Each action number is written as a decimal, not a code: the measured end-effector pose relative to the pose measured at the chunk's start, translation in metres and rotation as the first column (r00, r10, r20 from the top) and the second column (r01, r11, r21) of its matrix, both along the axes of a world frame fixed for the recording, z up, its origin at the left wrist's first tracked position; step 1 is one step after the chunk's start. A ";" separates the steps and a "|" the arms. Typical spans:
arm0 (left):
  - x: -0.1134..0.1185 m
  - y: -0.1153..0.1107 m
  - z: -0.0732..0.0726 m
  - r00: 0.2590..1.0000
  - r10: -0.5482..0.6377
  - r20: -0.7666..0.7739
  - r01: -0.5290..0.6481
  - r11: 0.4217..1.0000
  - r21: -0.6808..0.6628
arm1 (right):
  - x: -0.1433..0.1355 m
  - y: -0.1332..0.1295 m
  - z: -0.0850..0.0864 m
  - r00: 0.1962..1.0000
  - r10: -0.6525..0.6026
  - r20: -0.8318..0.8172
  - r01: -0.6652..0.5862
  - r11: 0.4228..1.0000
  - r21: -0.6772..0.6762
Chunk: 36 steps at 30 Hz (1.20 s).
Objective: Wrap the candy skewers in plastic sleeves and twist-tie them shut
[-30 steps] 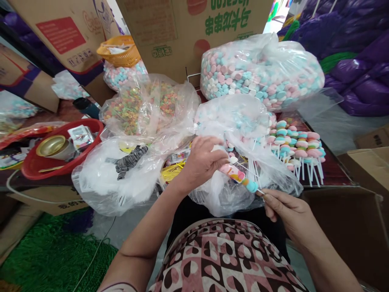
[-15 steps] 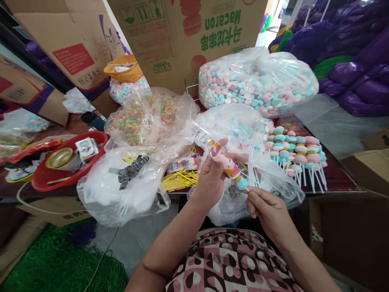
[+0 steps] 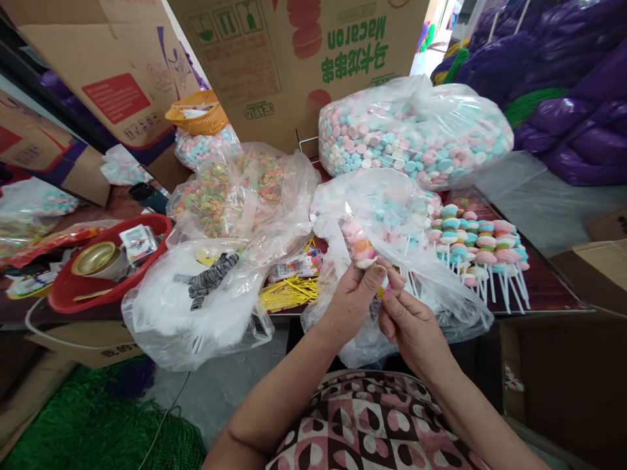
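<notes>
A pink candy skewer in a printed clear wrapper (image 3: 356, 238) points up and away from me over the front of the table. My left hand (image 3: 356, 295) is closed round its lower part, thumb on top. Just to the right, my right hand (image 3: 407, 320) pinches the gathered bottom of the wrapper, its fingers almost touching the left ones. The stick itself is hidden by my fingers. Yellow twist ties (image 3: 290, 292) lie left of my hands, below printed wrappers (image 3: 300, 263). Finished-looking striped candy skewers (image 3: 482, 245) are piled on the right with white sticks towards me.
Large bags of pink and blue candy (image 3: 416, 134) and ring-shaped candy (image 3: 215, 196) stand behind. A white plastic bag (image 3: 166, 307) and red basin (image 3: 61, 290) are at left. An open carton (image 3: 568, 378) sits low at right, a tall carton (image 3: 294, 85) behind.
The wrapper now covers the candy further down. My left hand has slid down to the skewer's lower end, and my right hand has moved up and left against it, gripping the wrapper's bottom.
</notes>
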State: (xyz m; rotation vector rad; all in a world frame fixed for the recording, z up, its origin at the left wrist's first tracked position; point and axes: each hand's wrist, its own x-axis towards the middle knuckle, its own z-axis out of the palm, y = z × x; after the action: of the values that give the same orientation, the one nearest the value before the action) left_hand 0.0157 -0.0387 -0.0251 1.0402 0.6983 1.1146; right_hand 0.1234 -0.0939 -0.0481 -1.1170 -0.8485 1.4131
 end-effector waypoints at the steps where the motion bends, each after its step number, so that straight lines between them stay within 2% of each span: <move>1: -0.002 0.002 0.001 1.000 0.024 0.000 -0.024 1.000 0.006 | 0.000 0.001 0.001 1.000 0.012 0.006 -0.012 1.000 0.006; 3: -0.004 0.006 0.003 0.998 0.059 -0.012 -0.058 0.998 0.037 | 0.001 0.001 0.000 0.999 0.044 0.013 -0.044 0.999 0.006; 5: -0.006 0.006 0.003 0.998 0.038 -0.043 -0.035 0.998 0.059 | 0.002 0.000 -0.001 0.998 0.065 0.013 -0.065 0.998 -0.001; 9: -0.005 -0.003 -0.005 0.984 -0.149 -0.094 0.141 0.987 -0.080 | -0.003 0.001 -0.003 1.000 0.026 0.014 -0.026 0.999 -0.034; 11: -0.006 -0.007 -0.008 0.981 -0.172 -0.092 0.164 0.982 -0.090 | -0.005 0.002 -0.002 1.000 0.003 0.023 -0.002 0.999 -0.043; 15: -0.015 -0.005 -0.006 0.987 -0.059 -0.148 0.073 0.993 0.096 | -0.005 0.003 -0.002 0.997 -0.005 0.081 0.006 1.000 -0.009; 17: -0.020 -0.001 -0.004 0.958 0.032 -0.286 0.020 0.984 0.178 | -0.003 0.002 -0.003 0.992 -0.003 0.129 0.001 1.000 0.018; 19: -0.024 0.002 -0.004 0.853 0.194 -0.485 -0.041 0.951 0.308 | 0.000 0.001 -0.003 0.980 -0.004 0.201 -0.006 0.999 0.050; 21: -0.024 0.002 -0.006 0.685 0.373 -0.626 -0.041 0.877 0.478 | 0.003 0.002 -0.001 0.953 -0.025 0.302 -0.004 0.995 0.095; 23: -0.022 0.000 -0.009 0.544 0.499 -0.675 0.035 0.790 0.612 | 0.006 0.003 0.002 0.903 -0.071 0.424 0.005 0.988 0.154; 26: -0.018 -0.003 -0.014 0.430 0.594 -0.680 0.167 0.688 0.707 | 0.010 0.007 0.004 0.805 -0.143 0.576 0.012 0.974 0.226; 29: -0.018 -0.003 -0.014 0.412 0.599 -0.687 0.232 0.660 0.715 | 0.012 0.011 0.004 0.748 -0.129 0.651 -0.031 0.973 0.228; 32: -0.023 -0.001 -0.013 0.459 0.537 -0.708 0.222 0.702 0.677 | 0.012 0.011 0.002 0.741 -0.084 0.666 -0.058 0.980 0.188; 36: -0.027 0.000 -0.013 0.485 0.506 -0.713 0.191 0.734 0.652 | 0.012 0.010 0.000 0.744 -0.105 0.660 -0.020 0.984 0.180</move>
State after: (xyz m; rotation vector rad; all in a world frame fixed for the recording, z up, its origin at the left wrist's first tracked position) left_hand -0.0112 -0.0383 -0.0378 2.3194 1.2822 0.9571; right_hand 0.1353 -0.0840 -0.0477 -1.5212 -1.4152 0.8517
